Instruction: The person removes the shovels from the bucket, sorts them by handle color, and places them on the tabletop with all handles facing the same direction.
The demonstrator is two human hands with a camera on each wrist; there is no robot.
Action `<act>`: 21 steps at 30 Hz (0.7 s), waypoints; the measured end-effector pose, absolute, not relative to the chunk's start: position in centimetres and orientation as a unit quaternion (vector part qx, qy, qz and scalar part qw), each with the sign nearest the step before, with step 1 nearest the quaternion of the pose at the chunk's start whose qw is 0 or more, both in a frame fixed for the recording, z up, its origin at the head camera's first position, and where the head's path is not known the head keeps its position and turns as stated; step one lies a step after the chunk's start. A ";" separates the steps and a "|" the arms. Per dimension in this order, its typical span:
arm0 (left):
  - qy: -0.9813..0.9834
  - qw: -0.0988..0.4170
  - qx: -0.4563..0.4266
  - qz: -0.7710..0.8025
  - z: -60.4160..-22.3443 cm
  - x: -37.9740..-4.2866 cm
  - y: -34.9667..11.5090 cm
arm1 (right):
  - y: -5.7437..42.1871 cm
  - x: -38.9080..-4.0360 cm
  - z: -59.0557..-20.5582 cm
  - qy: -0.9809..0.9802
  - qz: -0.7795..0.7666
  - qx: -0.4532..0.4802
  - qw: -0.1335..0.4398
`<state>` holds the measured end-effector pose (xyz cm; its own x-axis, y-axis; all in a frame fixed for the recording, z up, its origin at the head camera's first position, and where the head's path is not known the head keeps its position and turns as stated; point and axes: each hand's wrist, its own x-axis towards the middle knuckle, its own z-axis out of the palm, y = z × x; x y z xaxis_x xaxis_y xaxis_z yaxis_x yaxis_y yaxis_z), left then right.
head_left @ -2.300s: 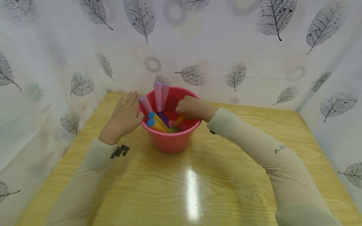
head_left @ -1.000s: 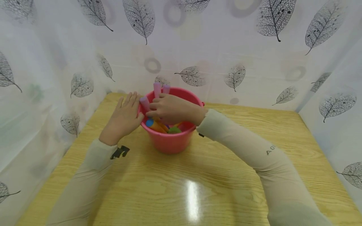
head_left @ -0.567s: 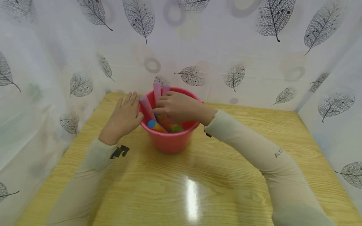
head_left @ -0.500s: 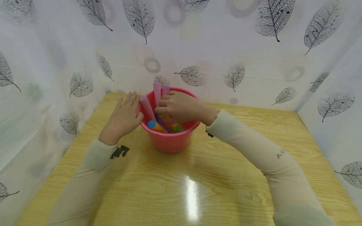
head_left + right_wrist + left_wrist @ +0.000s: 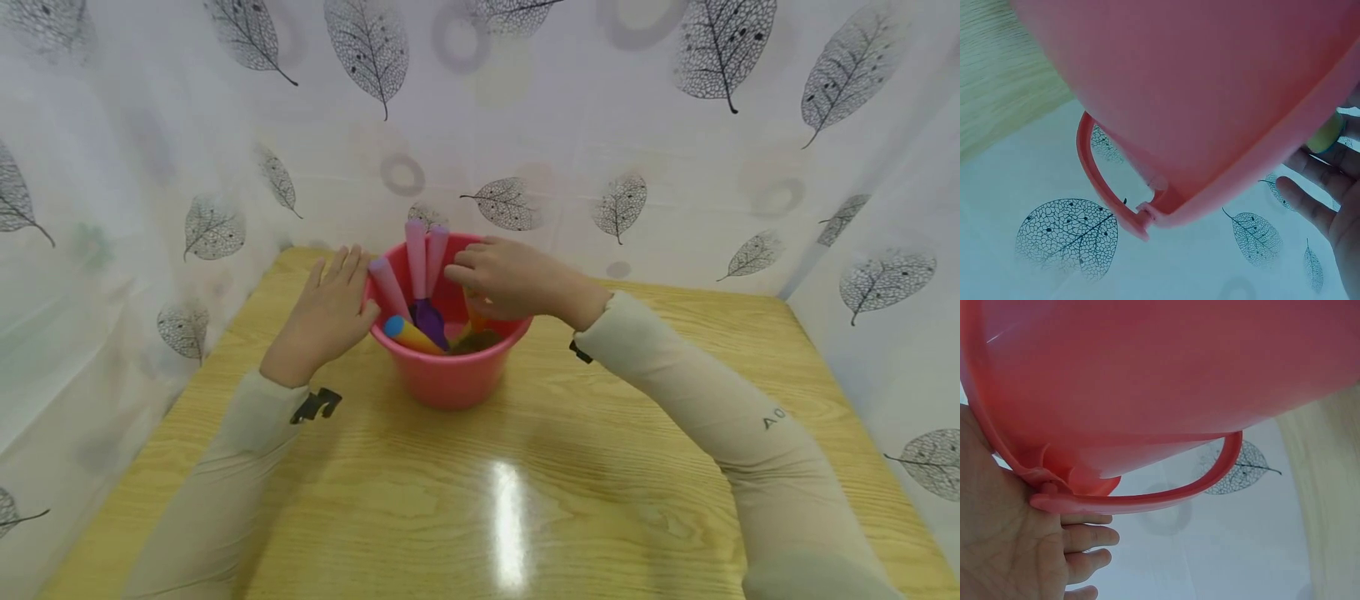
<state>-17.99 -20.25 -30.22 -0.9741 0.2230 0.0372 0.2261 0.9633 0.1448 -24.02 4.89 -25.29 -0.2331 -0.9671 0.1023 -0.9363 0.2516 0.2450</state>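
The pink plastic bucket (image 5: 450, 379) stands upright on the table. My left hand (image 5: 322, 317) rests against its left rim with the fingers extended, beside the curved bucket handle (image 5: 1147, 501) in the left wrist view. Over the right side of the opening, my right hand (image 5: 510, 279) holds an orange-yellow handle (image 5: 474, 310) with curled fingers; its end (image 5: 1325, 132) shows between the fingers in the right wrist view. Its lower part is hard to make out among the contents. Inside are pink handles (image 5: 416, 258), a purple scoop-like head (image 5: 429, 321), a blue-ended orange handle (image 5: 412, 335) and a dark green piece (image 5: 477, 342).
The wooden table (image 5: 405, 500) extends in front of the bucket and to its right. A white leaf-patterned curtain (image 5: 555, 108) hangs close behind the bucket and along both sides.
My right hand went left over the blue-ended handles, took hold of one, and moved back right with it. One blue end now shows at the left instead of two. My left hand stayed put.
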 end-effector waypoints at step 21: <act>-0.993 0.003 -0.105 -0.057 -29.5 -17.9 -20.0 | 4.2 -24.2 -27.8 -0.725 -0.230 0.618 0.197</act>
<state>-17.94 -20.03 -29.52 -0.9778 0.2087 0.0190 0.2095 0.9712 0.1132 -24.18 4.17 -27.78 -0.1580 -0.9874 0.0016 -0.8065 0.1300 0.5767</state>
